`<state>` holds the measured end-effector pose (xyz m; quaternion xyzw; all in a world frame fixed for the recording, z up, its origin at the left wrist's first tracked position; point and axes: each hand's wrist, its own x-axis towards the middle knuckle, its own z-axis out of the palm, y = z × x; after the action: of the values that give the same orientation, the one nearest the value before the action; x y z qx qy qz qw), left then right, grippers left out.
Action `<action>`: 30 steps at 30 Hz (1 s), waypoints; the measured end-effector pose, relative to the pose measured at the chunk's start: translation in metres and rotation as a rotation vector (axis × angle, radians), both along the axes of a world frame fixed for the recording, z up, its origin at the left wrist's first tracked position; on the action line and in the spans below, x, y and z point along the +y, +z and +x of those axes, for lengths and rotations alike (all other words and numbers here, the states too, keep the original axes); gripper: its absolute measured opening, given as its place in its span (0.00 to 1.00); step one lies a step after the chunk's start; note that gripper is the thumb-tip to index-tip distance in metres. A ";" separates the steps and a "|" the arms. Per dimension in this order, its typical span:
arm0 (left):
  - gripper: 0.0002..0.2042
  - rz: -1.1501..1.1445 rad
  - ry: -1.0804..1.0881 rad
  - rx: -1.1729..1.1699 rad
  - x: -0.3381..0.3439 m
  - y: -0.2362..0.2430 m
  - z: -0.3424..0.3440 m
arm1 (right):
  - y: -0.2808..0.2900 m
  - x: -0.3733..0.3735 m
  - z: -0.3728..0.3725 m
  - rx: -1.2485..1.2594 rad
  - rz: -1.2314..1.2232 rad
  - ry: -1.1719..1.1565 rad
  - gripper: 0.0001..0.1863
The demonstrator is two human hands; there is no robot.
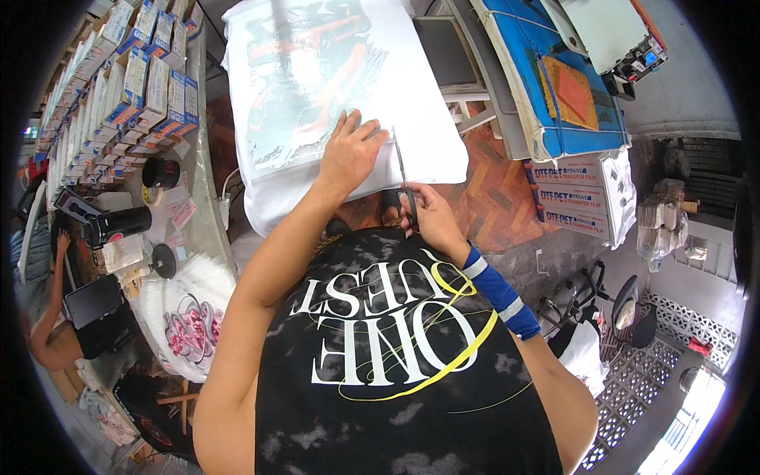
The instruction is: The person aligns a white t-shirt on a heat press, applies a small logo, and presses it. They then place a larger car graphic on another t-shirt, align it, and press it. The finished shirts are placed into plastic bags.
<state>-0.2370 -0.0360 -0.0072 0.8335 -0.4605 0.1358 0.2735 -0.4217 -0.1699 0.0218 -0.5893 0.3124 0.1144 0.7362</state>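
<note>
Got a big rectangular sheet of glossy film with a dark teal and orange-red print (313, 79) up in the upper middle of the frame, lying flat on a loose piece of white fabric (435, 119). Running lengthwise up and down the frame, far as visible, and out past the top edge. Seeing the bare left hand (348, 150) palm-down on the sheet's lower right part, with fingers spread and pointing up-frame, not pinching anything. Holding slim metal scissors with dark handles (409, 198) in the bare right hand (434, 218), with fingers wrapped around the grips, down by the fabric's bottom edge. Here for the bit about angles: scissors pointing up-frame, roughly parallel to the sheet's long side and just beside its right edge. So, sheet up and to the left from the right hand, directly under the left one. Definitely nearer with the left. Hands apart but close, with blades just right of the left fingers. Can't tell about any gap between the blades, or about contact with film or fabric.
</note>
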 end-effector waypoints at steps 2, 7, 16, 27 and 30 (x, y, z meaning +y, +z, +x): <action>0.11 -0.002 -0.001 -0.011 0.000 0.001 0.000 | 0.000 0.001 0.000 0.010 0.004 -0.004 0.22; 0.12 -0.034 -0.044 0.042 0.004 0.009 -0.004 | 0.003 0.001 0.011 0.033 0.019 -0.051 0.23; 0.12 -0.165 -0.026 0.360 0.007 0.052 -0.040 | -0.002 0.001 0.050 -0.017 0.012 -0.167 0.20; 0.09 -0.232 -0.047 0.411 0.015 0.092 -0.065 | -0.004 -0.013 0.066 -0.060 0.006 -0.207 0.16; 0.08 -0.221 -0.048 0.420 0.019 0.093 -0.067 | -0.002 -0.014 0.068 -0.059 0.003 -0.211 0.16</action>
<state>-0.3039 -0.0169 0.0860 0.7971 -0.3956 0.0024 0.4562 -0.3535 -0.1837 0.0198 -0.5552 0.3509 0.0193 0.7538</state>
